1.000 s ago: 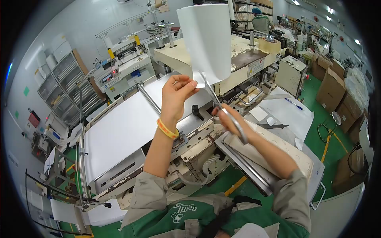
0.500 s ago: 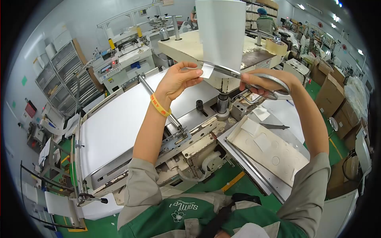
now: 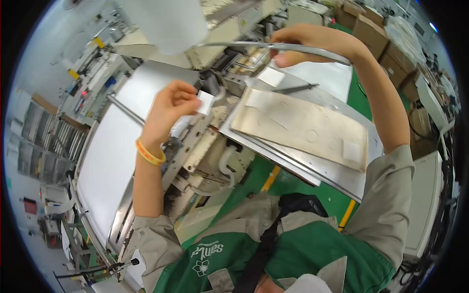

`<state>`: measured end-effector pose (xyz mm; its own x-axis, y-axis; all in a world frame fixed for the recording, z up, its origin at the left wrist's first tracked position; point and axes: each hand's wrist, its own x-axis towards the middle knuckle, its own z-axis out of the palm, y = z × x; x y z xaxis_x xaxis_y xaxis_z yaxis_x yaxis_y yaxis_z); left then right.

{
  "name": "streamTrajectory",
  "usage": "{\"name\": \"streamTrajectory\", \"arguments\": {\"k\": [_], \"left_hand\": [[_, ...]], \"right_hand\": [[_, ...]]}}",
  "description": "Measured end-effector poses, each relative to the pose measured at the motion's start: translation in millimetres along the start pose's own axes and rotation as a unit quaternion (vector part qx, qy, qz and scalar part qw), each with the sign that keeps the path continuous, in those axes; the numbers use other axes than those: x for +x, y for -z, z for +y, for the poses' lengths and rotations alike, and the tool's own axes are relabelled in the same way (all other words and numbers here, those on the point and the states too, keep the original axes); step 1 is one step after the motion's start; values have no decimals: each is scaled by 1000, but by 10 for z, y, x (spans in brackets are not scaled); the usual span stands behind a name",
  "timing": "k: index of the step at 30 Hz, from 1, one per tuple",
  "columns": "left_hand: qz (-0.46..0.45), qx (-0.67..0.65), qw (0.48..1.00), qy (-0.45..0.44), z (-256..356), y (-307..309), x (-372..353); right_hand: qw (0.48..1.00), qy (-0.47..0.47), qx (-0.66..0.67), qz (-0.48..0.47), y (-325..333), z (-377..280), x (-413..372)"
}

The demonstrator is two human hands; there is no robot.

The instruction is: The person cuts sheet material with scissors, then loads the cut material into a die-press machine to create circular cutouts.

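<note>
My left hand (image 3: pixel 168 108) pinches a small white piece of paper (image 3: pixel 205 103) between thumb and fingers, above the machine's edge. My right hand (image 3: pixel 312 43) is closed around large metal scissors (image 3: pixel 244 44), whose blades point left towards the hanging white sheet (image 3: pixel 168 24). Below the right hand lies a cream-coloured plate (image 3: pixel 298 128) with round marks. Small white pieces rest on the plate, one near its right end (image 3: pixel 351 150). Another white piece (image 3: pixel 270 76) lies beside a dark pointed tool (image 3: pixel 296 89) behind the plate.
A metal side table (image 3: pixel 337 178) carries the plate and stands right of the machine. On the left, a broad white sheet (image 3: pixel 110 141) covers the machine bed, with a metal bar (image 3: pixel 126 108) across it. Cardboard boxes (image 3: pixel 369 36) stand at the back right.
My view has tilted down and to the right. My left hand has drawn the white piece away from the scissors and down towards me, while the scissors stay in my right hand.
</note>
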<state>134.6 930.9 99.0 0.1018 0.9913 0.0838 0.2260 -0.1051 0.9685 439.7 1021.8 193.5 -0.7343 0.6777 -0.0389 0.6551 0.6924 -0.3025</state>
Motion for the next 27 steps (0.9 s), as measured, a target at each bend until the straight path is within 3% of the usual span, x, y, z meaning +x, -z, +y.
{"name": "streamTrajectory", "arguments": {"k": [4,5,6,7,9,10,11,13,15,17,19,21,23,24,25,27], "left_hand": [[-156,-31,987,24,-127,-897,124],[-157,-46,986,38,-166,-1073,195],[-158,-42,986,28,-249,-1181,293],[-156,-36,987,15,-371,-1269,364],[-45,-76,995,-56,-866,-1537,395],[12,-94,991,-92,-1000,-1631,388],[88,4,983,-159,-993,-1681,328],[183,1,957,-223,-1072,-1801,317],[228,-52,949,-211,-1085,-1821,290],[209,-234,928,-199,-1030,-1760,186],[278,-257,896,-233,-1057,-1716,-12],[337,-253,887,-190,-1103,-1717,-409],[386,-227,889,-89,-1219,-1803,-852],[399,-238,885,-26,-1294,-1887,-1076],[402,-250,880,32,-1343,-1980,-1231],[346,-256,902,34,-1298,-2141,-1451]], "right_hand": [[995,-64,70,17,-307,655,-628],[995,-62,73,36,-409,774,-770],[985,-149,92,8,-467,868,-906],[977,-177,117,12,-560,992,-1029],[975,-160,142,50,-747,1203,-1258],[960,-203,188,51,-740,1097,-1339],[938,-250,234,47,-742,1018,-1404],[940,-223,239,100,-941,1168,-1372],[956,-227,115,146,-1077,1211,-1195],[960,-230,36,157,-1230,1304,-957],[971,-205,30,122,-1338,1653,-696],[972,-161,74,152,-1435,1882,-480],[970,-191,134,67,-1395,2129,-304],[974,-191,84,86,-1396,2073,-283],[973,-192,86,91,-1360,1994,-302],[977,-129,52,162,-1302,1942,-457]]}}
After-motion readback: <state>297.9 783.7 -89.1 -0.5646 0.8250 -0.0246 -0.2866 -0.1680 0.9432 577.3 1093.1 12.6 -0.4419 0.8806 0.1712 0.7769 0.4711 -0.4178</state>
